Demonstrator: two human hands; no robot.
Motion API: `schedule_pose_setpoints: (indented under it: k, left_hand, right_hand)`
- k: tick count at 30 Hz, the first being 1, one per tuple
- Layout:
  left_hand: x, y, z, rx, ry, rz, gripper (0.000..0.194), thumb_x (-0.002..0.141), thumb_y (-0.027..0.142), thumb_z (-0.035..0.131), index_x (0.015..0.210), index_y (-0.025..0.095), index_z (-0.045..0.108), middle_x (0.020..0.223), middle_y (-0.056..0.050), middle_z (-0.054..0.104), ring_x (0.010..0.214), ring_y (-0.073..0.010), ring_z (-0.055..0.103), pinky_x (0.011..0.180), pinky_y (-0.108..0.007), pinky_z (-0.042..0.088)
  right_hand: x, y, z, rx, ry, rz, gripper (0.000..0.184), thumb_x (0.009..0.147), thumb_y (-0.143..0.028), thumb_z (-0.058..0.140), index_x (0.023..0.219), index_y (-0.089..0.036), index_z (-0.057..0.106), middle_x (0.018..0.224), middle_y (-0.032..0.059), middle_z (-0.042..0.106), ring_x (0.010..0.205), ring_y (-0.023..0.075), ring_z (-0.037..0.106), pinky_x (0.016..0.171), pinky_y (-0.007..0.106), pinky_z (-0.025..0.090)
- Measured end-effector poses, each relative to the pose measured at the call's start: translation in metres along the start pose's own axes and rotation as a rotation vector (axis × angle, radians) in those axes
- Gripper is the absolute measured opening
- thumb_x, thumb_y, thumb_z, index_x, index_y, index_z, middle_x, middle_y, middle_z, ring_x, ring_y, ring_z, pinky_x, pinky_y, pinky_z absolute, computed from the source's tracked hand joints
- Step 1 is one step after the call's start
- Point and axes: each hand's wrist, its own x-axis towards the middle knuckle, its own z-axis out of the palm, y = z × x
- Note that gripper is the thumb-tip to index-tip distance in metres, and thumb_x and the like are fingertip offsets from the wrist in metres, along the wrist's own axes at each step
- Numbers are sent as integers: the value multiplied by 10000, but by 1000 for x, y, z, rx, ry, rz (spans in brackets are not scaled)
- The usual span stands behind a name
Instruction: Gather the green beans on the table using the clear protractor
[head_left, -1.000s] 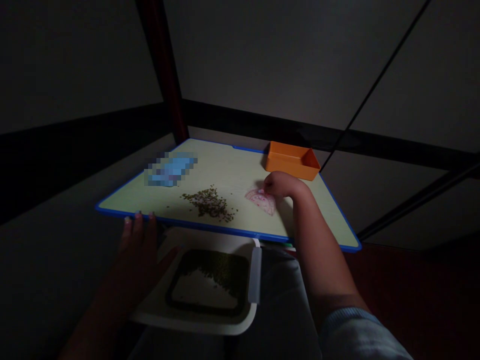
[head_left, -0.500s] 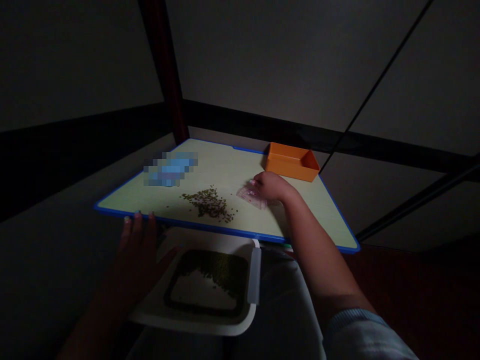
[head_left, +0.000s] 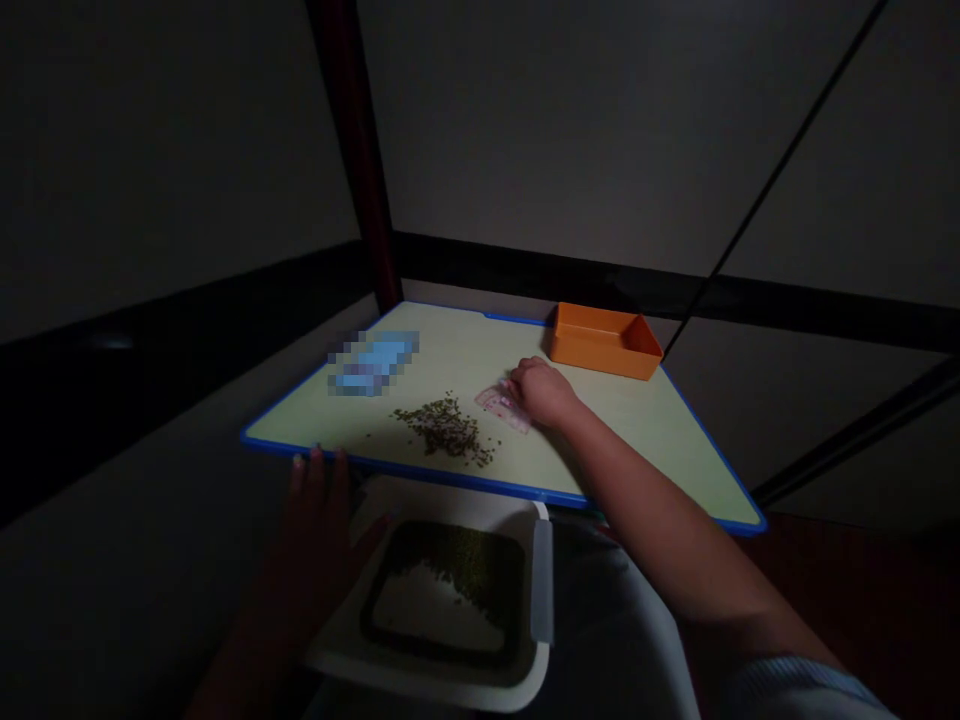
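My right hand (head_left: pixel 544 392) is closed around the edge of a see-through pink protractor (head_left: pixel 501 408), low over the tabletop. Just left of the protractor lies a loose pile of small dark green grains (head_left: pixel 444 428), with a few stray ones around it. My left hand (head_left: pixel 321 530) has its fingers spread, fingertips close to the table's near edge and thumb over the side of a white plastic tub (head_left: pixel 457 492). Inside that tub, more green grains (head_left: pixel 487 570) are heaped toward the far right, leaving part of its pale bottom showing.
The pale tabletop (head_left: pixel 637 440) has a blue rim. An orange open box (head_left: pixel 607 345) stands at its back right corner. A blurred-out blue object (head_left: pixel 375 362) lies at the left. Walls rise close behind and at the left. The tub sits below the table's near edge.
The whole view has shifted, so everything appears lower and farther right. My right hand still grips the protractor, which now looks flatter to the table. The left hand stays beside the tub.
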Motion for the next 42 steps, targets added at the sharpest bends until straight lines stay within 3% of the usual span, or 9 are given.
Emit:
schedule_pose_setpoints:
  k: [16, 23, 32, 35, 42]
  left_hand:
    - [-5, -5, 2, 0, -22, -20, 875, 748, 575, 430, 1407, 128, 66, 1526, -227, 130, 1414, -368, 88, 1067, -553, 331]
    - [-2, -1, -3, -12, -60, -38, 878, 751, 576, 419, 1406, 113, 60, 1513, -253, 142, 1414, -381, 66, 1072, -585, 301]
    - [2, 2, -7, -53, -67, -24, 874, 757, 589, 386, 1402, 87, 76, 1523, -255, 78, 1418, -388, 12, 1094, -599, 235]
    - [2, 1, -6, -38, -51, -1, 863, 763, 580, 381, 1402, 85, 76, 1523, -253, 78, 1418, -388, 15, 1100, -592, 226]
    - [1, 4, -9, -2, -29, 17, 860, 769, 590, 343, 1394, 54, 96, 1508, -274, 120, 1416, -388, 30, 1103, -584, 226]
  right_hand:
    - [-3, 5, 6, 205, 82, -315, 258, 882, -260, 479, 737, -131, 649, 797, 74, 518, 827, 177, 464, 730, 284, 349]
    - [-7, 11, 3, 343, 17, -387, 209, 850, -216, 533, 693, -134, 644, 753, 50, 506, 789, 156, 457, 737, 273, 350]
    - [-15, 24, -16, 344, -128, -381, 219, 813, -138, 535, 613, -141, 624, 637, 17, 540, 711, 133, 448, 822, 297, 325]
    - [-17, 28, -19, 375, -157, -380, 234, 804, -130, 510, 591, -138, 608, 592, 2, 532, 658, 115, 441, 766, 273, 338]
    - [-26, 42, -30, 430, -286, -89, 173, 770, -177, 499, 705, -125, 651, 565, -15, 522, 533, 80, 405, 556, 232, 289]
